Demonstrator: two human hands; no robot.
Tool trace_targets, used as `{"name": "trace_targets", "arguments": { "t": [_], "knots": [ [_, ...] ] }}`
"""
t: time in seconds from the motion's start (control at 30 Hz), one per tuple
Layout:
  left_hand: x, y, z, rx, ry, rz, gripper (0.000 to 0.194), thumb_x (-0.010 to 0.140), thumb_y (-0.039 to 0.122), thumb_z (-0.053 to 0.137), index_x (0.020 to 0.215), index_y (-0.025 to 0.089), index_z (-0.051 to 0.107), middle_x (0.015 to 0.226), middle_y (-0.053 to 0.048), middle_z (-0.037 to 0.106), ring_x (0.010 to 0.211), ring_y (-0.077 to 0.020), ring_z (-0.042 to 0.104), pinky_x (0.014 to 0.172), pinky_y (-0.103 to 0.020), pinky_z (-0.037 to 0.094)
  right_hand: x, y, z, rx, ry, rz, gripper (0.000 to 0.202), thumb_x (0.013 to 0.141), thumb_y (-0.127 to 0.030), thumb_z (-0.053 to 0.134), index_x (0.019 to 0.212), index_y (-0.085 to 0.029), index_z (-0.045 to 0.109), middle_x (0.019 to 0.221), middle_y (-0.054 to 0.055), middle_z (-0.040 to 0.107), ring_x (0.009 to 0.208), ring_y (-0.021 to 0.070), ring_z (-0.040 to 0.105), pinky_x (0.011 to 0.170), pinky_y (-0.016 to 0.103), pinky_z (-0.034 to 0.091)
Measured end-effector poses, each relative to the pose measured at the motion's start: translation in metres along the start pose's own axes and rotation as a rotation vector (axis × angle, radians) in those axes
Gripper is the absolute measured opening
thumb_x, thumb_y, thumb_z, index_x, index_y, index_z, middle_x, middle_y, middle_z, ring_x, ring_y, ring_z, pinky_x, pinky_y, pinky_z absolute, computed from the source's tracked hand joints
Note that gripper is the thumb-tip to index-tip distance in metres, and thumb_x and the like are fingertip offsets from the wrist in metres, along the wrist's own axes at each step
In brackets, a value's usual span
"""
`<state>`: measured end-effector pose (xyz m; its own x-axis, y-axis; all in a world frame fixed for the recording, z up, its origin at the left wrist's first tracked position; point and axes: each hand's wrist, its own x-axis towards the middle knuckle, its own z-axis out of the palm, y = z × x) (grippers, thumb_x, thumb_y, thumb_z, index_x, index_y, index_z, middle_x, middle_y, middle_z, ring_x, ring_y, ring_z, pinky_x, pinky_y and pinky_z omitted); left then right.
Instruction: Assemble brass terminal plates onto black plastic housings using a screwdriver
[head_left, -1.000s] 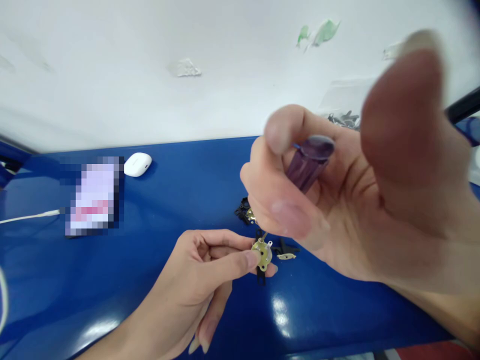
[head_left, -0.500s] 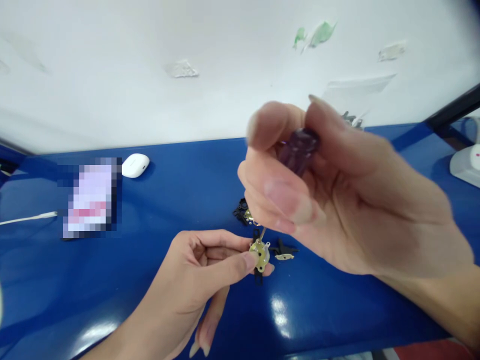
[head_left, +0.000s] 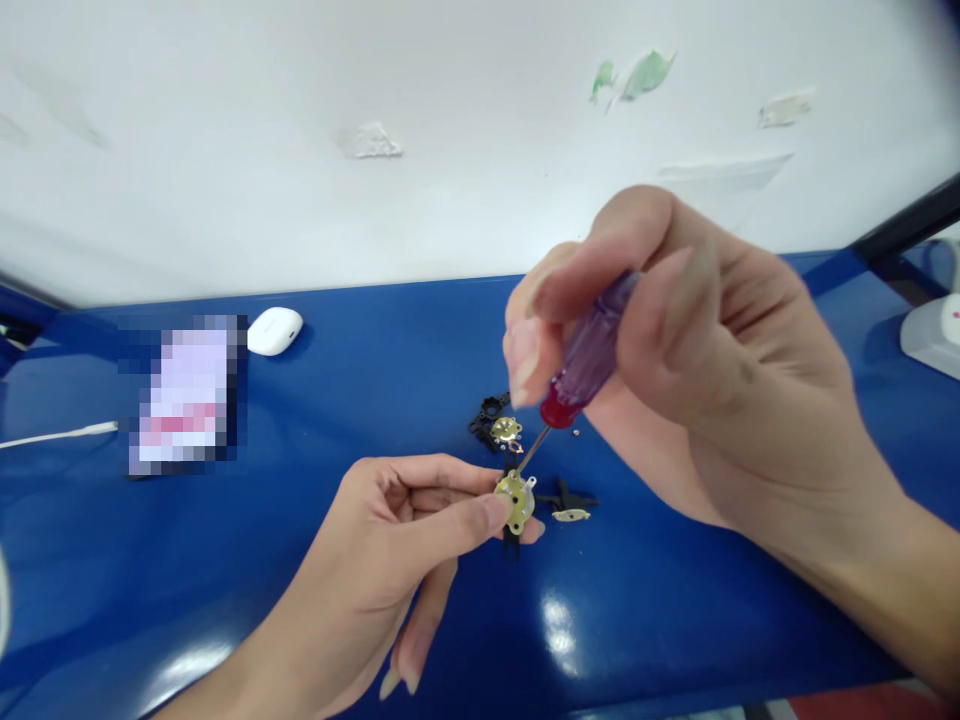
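Between thumb and fingers, my left hand (head_left: 420, 540) pinches a small black part with a round brass-coloured plate (head_left: 516, 502) on top. My right hand (head_left: 705, 370) grips the purple, see-through handle of a screwdriver (head_left: 589, 355) with a red collar. Its thin metal shaft slants down to the upper edge of the plate; whether the tip sits in a screw is too small to tell. Just beyond the held part lie black pieces and another brass-coloured plate (head_left: 506, 430). To its right are a black part (head_left: 570, 494) and a thin plate (head_left: 571, 516).
On the blue table (head_left: 360, 390), a phone (head_left: 184, 395) with a blurred screen lies at the left beside a white case (head_left: 275, 331). A white cable (head_left: 67, 434) reaches the phone. A white object (head_left: 934, 330) stands at the right edge, and a pale wall (head_left: 450, 200) rises behind.
My right hand has turned and shifted right, uncovering the screwdriver's handle, collar and the loose pieces behind. My left hand keeps its hold on the part, almost unmoved.
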<state>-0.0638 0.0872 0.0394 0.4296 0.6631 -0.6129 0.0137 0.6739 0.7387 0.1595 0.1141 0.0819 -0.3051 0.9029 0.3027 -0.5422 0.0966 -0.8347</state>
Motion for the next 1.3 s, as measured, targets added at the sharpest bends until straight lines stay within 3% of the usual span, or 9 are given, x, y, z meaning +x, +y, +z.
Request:
{"name": "trace_targets", "arguments": {
  "t": [0.13, 0.33, 0.43, 0.63, 0.83, 0.93, 1.03, 1.1, 1.3],
  "knots": [
    [0.0, -0.002, 0.0, 0.007, -0.023, -0.007, 0.03, 0.101, 0.049, 0.098, 0.098, 0.02, 0.097, 0.062, -0.002, 0.08, 0.028, -0.0011, 0.05, 0.033, -0.008, 0.027, 0.001, 0.001, -0.005, -0.187, 0.094, -0.059, 0.02, 0.107, -0.03, 0.09, 0.088, -0.03, 0.084, 0.104, -0.009, 0.085, 0.092, 0.0138, 0.076, 0.085, 0.027, 0.068],
    [-0.001, -0.003, 0.0, -0.052, 0.0, -0.027, 0.025, 0.097, 0.048, 0.102, 0.105, 0.024, 0.099, 0.1, -0.01, 0.095, 0.031, -0.001, 0.058, 0.032, -0.007, 0.028, 0.0, 0.004, -0.008, -0.341, 0.191, -0.098, 0.029, 0.104, -0.013, 0.091, 0.083, -0.027, 0.076, 0.101, -0.011, 0.084, 0.089, 0.0124, 0.074, 0.069, 0.031, 0.062],
    [0.0, -0.002, 0.0, -0.06, -0.001, -0.023, 0.026, 0.098, 0.05, 0.101, 0.106, 0.025, 0.099, 0.098, -0.009, 0.094, 0.031, -0.0011, 0.058, 0.032, -0.006, 0.029, 0.001, 0.006, -0.009, -0.386, 0.225, -0.12, 0.032, 0.108, -0.011, 0.084, 0.082, -0.027, 0.074, 0.103, -0.01, 0.083, 0.091, 0.0131, 0.074, 0.067, 0.032, 0.061],
    [0.002, 0.0, 0.002, -0.032, 0.036, 0.05, 0.024, 0.099, 0.045, 0.101, 0.098, 0.02, 0.098, 0.04, 0.004, 0.06, 0.028, -0.0045, 0.047, 0.035, -0.009, 0.041, -0.001, 0.002, -0.017, -0.427, 0.192, -0.091, 0.007, 0.108, -0.028, 0.091, 0.103, -0.031, 0.087, 0.1, -0.008, 0.084, 0.088, 0.0114, 0.077, 0.08, 0.025, 0.067],
    [0.003, -0.004, 0.006, -0.126, 0.023, 0.101, 0.018, 0.1, 0.036, 0.1, 0.107, 0.021, 0.095, 0.056, -0.001, 0.078, 0.036, -0.01, 0.067, 0.043, -0.012, 0.054, -0.021, -0.008, -0.032, -0.633, 0.262, 0.015, 0.019, 0.117, -0.043, 0.08, 0.106, -0.034, 0.092, 0.103, -0.003, 0.085, 0.082, 0.0117, 0.076, 0.073, 0.026, 0.064],
    [0.005, -0.003, 0.007, -0.183, 0.002, 0.114, 0.019, 0.098, 0.03, 0.102, 0.108, 0.02, 0.089, 0.078, -0.003, 0.089, 0.041, -0.0122, 0.074, 0.044, -0.014, 0.059, -0.028, -0.008, -0.051, -0.536, 0.407, -0.044, 0.03, 0.121, -0.038, 0.072, 0.101, -0.031, 0.092, 0.099, 0.001, 0.081, 0.079, 0.0128, 0.071, 0.071, 0.028, 0.061],
    [0.006, -0.002, 0.008, -0.226, -0.028, 0.125, 0.022, 0.098, 0.029, 0.102, 0.109, 0.021, 0.085, 0.095, -0.004, 0.093, 0.043, -0.0129, 0.076, 0.043, -0.017, 0.062, -0.032, -0.003, -0.071, -0.438, 0.487, 0.04, 0.036, 0.122, -0.036, 0.066, 0.096, -0.029, 0.09, 0.084, 0.001, 0.073, 0.066, 0.0116, 0.062, 0.06, 0.027, 0.051],
    [0.007, -0.001, 0.008, -0.221, -0.045, 0.13, 0.02, 0.099, 0.029, 0.101, 0.108, 0.022, 0.084, 0.103, -0.004, 0.093, 0.047, -0.0126, 0.077, 0.043, -0.018, 0.063, -0.034, 0.002, -0.078, -0.452, 0.471, 0.118, 0.035, 0.119, -0.043, 0.07, 0.094, -0.028, 0.089, 0.074, 0.0, 0.066, 0.062, 0.0118, 0.055, 0.057, 0.028, 0.044],
    [0.01, -0.004, 0.005, -0.057, 0.022, 0.219, 0.02, 0.096, 0.037, 0.105, 0.103, 0.024, 0.091, 0.073, 0.005, 0.074, 0.055, -0.0096, 0.07, 0.047, -0.015, 0.065, -0.049, 0.01, -0.06, -0.581, 0.23, 0.421, 0.042, 0.114, -0.063, 0.076, 0.098, -0.027, 0.089, 0.063, -0.004, 0.055, 0.058, 0.0097, 0.047, 0.053, 0.027, 0.035]
  ]
}}
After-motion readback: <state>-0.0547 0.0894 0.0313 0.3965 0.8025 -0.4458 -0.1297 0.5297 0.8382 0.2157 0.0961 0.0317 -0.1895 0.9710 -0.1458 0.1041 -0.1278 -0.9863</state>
